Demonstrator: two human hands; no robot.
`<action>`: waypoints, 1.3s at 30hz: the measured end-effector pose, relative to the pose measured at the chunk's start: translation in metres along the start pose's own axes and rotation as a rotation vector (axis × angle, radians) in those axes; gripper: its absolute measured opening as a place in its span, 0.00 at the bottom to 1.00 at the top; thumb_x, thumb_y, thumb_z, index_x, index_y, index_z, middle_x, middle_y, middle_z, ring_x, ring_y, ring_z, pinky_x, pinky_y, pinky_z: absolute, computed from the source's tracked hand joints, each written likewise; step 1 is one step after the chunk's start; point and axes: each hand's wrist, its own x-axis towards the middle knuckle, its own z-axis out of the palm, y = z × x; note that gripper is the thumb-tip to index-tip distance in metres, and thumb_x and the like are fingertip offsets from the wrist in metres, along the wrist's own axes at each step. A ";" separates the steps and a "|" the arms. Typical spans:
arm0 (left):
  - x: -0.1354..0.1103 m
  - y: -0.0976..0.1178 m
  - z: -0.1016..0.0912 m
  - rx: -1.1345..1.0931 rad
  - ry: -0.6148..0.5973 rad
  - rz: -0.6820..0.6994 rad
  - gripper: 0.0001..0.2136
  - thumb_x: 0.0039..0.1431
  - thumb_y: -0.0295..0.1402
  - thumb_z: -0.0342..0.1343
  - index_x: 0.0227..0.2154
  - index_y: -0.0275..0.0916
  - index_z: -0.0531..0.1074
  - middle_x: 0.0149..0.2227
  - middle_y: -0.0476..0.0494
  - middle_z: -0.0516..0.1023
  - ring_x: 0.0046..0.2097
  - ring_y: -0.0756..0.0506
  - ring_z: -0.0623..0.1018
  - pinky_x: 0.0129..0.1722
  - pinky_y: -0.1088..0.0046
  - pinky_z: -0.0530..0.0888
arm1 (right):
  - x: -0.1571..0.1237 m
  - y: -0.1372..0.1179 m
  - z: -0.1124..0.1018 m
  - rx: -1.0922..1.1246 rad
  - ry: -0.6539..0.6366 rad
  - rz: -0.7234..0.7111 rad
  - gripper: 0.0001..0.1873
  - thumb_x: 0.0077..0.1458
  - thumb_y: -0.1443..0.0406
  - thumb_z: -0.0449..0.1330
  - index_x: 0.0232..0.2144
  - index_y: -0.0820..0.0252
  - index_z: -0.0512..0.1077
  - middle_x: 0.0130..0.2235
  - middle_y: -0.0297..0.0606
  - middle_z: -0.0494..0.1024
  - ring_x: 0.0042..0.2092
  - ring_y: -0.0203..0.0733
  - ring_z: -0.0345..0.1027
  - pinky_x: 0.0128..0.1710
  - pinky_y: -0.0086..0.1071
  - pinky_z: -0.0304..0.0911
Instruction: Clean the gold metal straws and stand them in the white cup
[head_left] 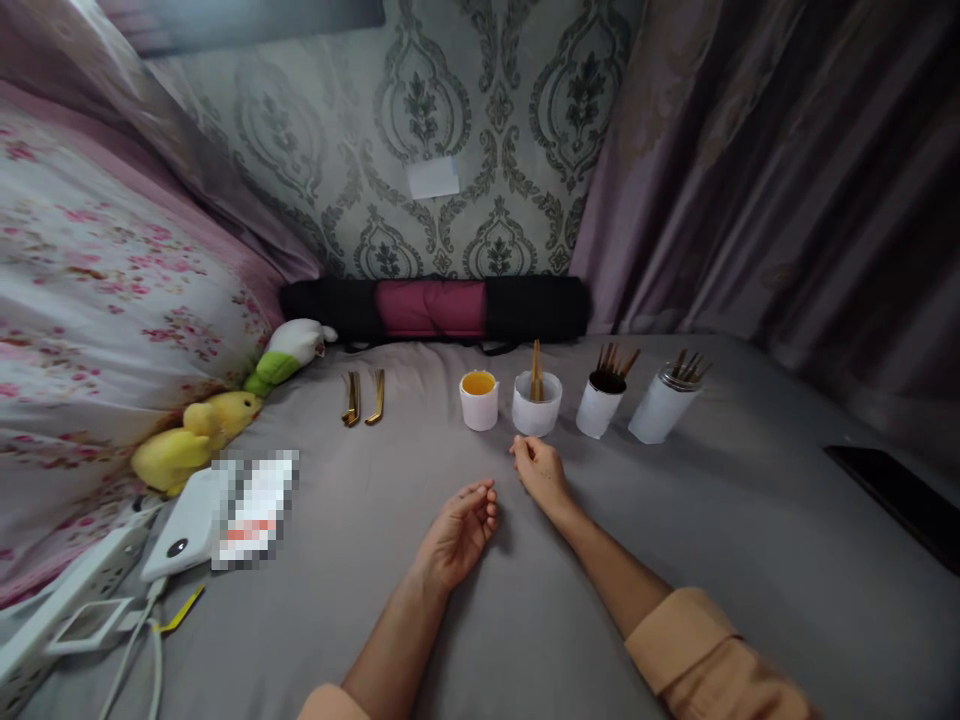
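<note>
My left hand (459, 532) rests palm up on the grey bed sheet (735, 520), fingers loosely curled and holding nothing. My right hand (540, 470) lies just in front of a white cup (537, 405) with gold sticks standing in it, fingers curled in; whether it holds anything is hidden. Left of that cup is a white cup (478, 399) with a yellow inside. Two more white cups (600, 400) (663, 402) hold brown utensils. A few gold utensils (364, 398) lie on the sheet to the left.
A black and maroon roll (435, 308) lies against the patterned wall. Yellow (196, 440) and white-green plush toys (291, 352) sit by the floral bedding at left. A power bank (187, 522), power strip (67, 610) and cables are near left. A dark flat object (896, 498) lies at right.
</note>
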 end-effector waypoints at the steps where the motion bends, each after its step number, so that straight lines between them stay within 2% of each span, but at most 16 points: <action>1: 0.000 0.000 0.000 0.000 0.011 0.002 0.07 0.50 0.23 0.54 0.34 0.31 0.67 0.27 0.47 0.69 0.25 0.55 0.69 0.25 0.82 0.68 | 0.000 0.000 0.000 0.001 0.001 -0.003 0.21 0.54 0.56 0.44 0.24 0.62 0.71 0.21 0.37 0.72 0.23 0.34 0.63 0.23 0.25 0.54; 10: 0.002 0.003 0.009 0.017 0.131 -0.028 0.06 0.50 0.21 0.52 0.33 0.31 0.67 0.24 0.47 0.68 0.22 0.56 0.68 0.21 0.82 0.66 | -0.001 0.002 0.000 0.008 -0.003 -0.018 0.22 0.54 0.56 0.43 0.24 0.62 0.71 0.21 0.38 0.72 0.24 0.35 0.64 0.23 0.26 0.54; 19: 0.005 0.010 0.015 0.113 0.181 -0.078 0.06 0.50 0.22 0.51 0.33 0.31 0.66 0.23 0.49 0.68 0.21 0.56 0.68 0.19 0.83 0.65 | -0.001 0.002 0.000 -0.004 -0.002 -0.006 0.22 0.54 0.55 0.44 0.23 0.61 0.71 0.23 0.39 0.73 0.25 0.36 0.65 0.23 0.25 0.54; 34: 0.020 0.048 0.012 0.257 0.307 -0.014 0.03 0.50 0.21 0.51 0.29 0.31 0.66 0.21 0.50 0.68 0.18 0.57 0.67 0.17 0.84 0.64 | -0.002 -0.001 -0.001 -0.028 -0.002 -0.007 0.22 0.54 0.55 0.44 0.23 0.62 0.71 0.23 0.39 0.73 0.26 0.37 0.65 0.24 0.26 0.53; 39: 0.028 0.063 0.010 0.360 0.331 0.055 0.03 0.51 0.22 0.50 0.30 0.31 0.66 0.22 0.50 0.68 0.19 0.58 0.67 0.17 0.84 0.64 | -0.001 0.000 -0.001 -0.031 -0.006 -0.007 0.21 0.54 0.56 0.44 0.24 0.62 0.71 0.23 0.39 0.73 0.26 0.36 0.64 0.25 0.26 0.53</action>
